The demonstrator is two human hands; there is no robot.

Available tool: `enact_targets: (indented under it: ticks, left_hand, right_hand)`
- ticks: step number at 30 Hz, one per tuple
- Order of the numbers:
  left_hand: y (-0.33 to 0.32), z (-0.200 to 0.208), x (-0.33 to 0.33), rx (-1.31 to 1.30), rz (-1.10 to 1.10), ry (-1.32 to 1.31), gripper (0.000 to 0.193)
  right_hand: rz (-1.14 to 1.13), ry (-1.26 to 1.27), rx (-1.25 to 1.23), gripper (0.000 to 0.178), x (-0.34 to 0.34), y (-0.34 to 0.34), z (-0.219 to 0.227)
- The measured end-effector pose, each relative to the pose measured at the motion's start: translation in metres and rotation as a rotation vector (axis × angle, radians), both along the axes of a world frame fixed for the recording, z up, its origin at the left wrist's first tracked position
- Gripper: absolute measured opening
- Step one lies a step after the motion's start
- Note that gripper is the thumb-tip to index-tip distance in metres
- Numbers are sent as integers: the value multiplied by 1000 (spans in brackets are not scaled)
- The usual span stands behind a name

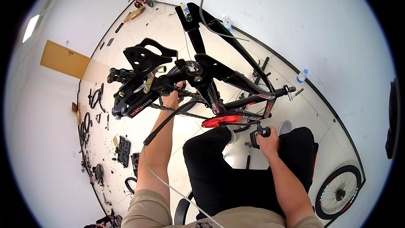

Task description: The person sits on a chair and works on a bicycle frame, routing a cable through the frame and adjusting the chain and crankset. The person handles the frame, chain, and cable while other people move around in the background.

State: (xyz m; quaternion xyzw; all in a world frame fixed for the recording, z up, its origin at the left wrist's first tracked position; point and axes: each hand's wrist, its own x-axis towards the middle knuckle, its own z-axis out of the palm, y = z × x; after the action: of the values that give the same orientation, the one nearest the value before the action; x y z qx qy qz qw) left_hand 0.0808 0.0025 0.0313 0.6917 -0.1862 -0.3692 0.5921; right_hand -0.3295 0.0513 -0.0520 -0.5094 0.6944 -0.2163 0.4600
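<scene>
A black bike frame stands in front of me with its rear end close to view. My right hand is closed around a black pedal on the crank, near the red chainring cover. My left hand reaches in behind the rear derailleur, beside the chain. Its fingers curl, but what they hold is partly hidden by the black parts. A black cable housing with a thin grey cable trails across my left forearm.
A loose wheel leans at the lower right. On the floor to the left lie an opened toolbox and several bike parts. A water bottle stands by the right wall. Another grey cable hangs over the frame. A small part of another person shows at lower left.
</scene>
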Motion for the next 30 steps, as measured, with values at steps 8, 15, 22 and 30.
enact_targets:
  ticks: [8, 15, 22, 30]
  left_hand:
    - [3, 1, 11, -177, 215, 175, 10]
    - [3, 14, 5, -267, 298, 280, 11]
    - [6, 8, 12, -304, 200, 260, 16]
    - [20, -18, 23, -47, 150, 445, 20]
  right_hand:
    - [3, 8, -12, 52, 3, 1, 0]
    - [3, 12, -17, 52, 2, 1, -3]
    - [-2, 15, 7, 54, 2, 1, -4]
    - [8, -14, 32, 55, 2, -1, -2]
